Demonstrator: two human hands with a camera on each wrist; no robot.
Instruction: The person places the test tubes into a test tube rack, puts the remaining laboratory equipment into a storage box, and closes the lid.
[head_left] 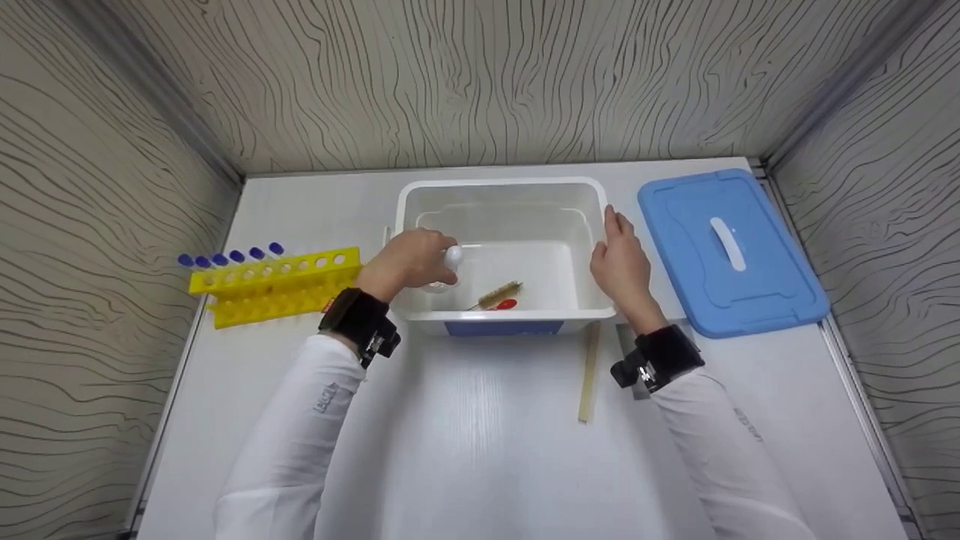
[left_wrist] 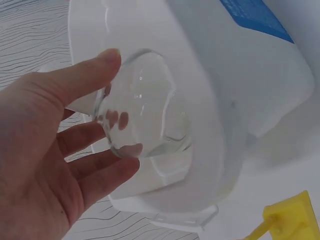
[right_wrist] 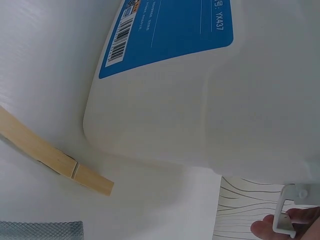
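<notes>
Gripping white-capped glass alcohol lamp (left_wrist: 150, 107) in left hand (head_left: 414, 259), inside left end of white plastic bin (head_left: 499, 315); right hand (head_left: 624, 264) rests at right rim, fingers fairly straight. Smooth glass could slip if grip loosens, or chip if knocked against the bin wall; test-tube brush (head_left: 500, 293) lies nearby

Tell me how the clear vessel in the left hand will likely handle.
The clear vessel looks like glass, so it would probably crack if knocked. Its smooth, shiny wall may be slippery in the left hand. The rounded side suggests it could roll if laid down.
</notes>
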